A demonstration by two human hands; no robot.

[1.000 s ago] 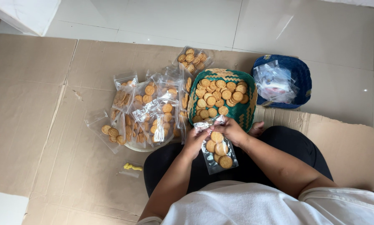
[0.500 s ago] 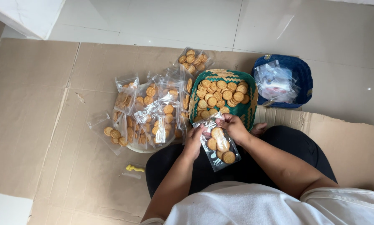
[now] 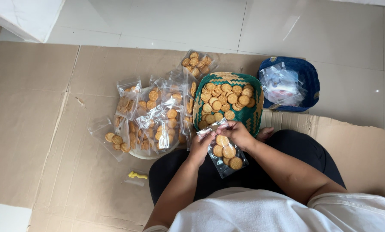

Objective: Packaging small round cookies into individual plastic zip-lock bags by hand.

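Over my lap, my left hand (image 3: 200, 146) and right hand (image 3: 239, 133) both pinch the top edge of a clear plastic bag of round golden biscuits (image 3: 226, 153), which hangs just below the green woven basket of loose biscuits (image 3: 227, 101). Left of it, filled clear bags (image 3: 151, 114) lie heaped on brown cardboard sheeting (image 3: 51, 129); right, a blue woven basket (image 3: 310, 79) holds empty bags.

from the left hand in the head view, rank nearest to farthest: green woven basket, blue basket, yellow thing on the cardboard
Measured from the left hand:
1. Green woven basket, just ahead, slightly right.
2. Yellow thing, on the cardboard to the left.
3. Blue basket, far to the right.
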